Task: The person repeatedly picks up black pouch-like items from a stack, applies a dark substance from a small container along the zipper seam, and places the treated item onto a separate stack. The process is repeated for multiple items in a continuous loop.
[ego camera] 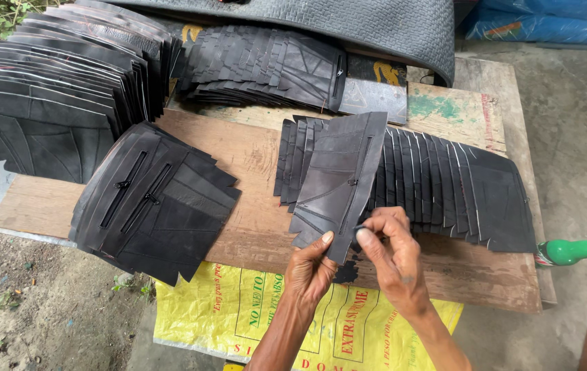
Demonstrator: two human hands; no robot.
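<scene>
A dark rubber piece with a zipper (338, 182) lies tilted on a fanned row of similar pieces (444, 185) on a wooden board (252, 154). My left hand (312, 269) pins its lower edge with the thumb on top. My right hand (389, 251) pinches a small dark bit at the zipper's lower end.
A stack of zippered rubber pieces (152, 203) lies to the left, with larger piles behind (66, 75) and another at the back (266, 69). A yellow printed sack (252, 316) hangs below the board. A green bottle (571, 251) lies at the right edge.
</scene>
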